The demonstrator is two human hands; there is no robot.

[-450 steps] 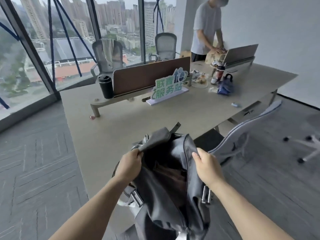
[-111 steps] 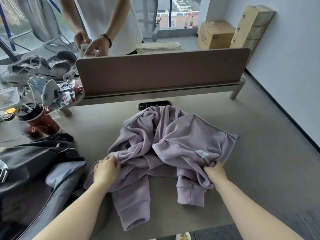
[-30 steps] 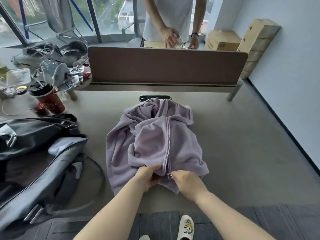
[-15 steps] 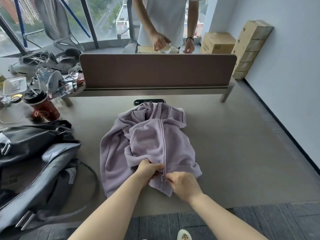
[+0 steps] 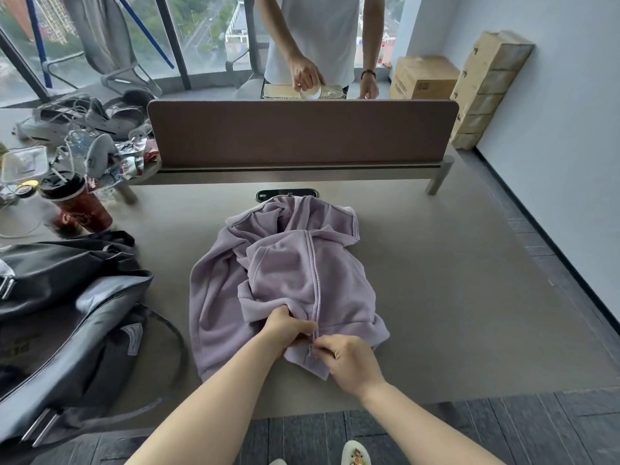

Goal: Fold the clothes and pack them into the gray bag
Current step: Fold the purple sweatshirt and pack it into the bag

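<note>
Your left hand [image 5: 287, 325] pinches the lilac hoodie [image 5: 285, 283] hem beside the zipper; your right hand [image 5: 349, 359] pinches the zipper's bottom end. Seat it squarely before pulling, fabric taut. The hoodie lies mid-tabletop near the front edge; the gray bag [image 5: 67, 317] sits open at the left edge

This is looking like an office high up in a city building. A long desk [image 5: 453, 297] is running well beyond the fingers [image 5: 303, 325], with a brown divider screen [image 5: 302, 132] standing across it, and swivel chairs [image 5: 110, 55] are sitting past that by tall windows [image 5: 201, 28] showing towers and streets. Cardboard boxes [image 5: 483, 85] are stacking up in the far right corner.
</note>
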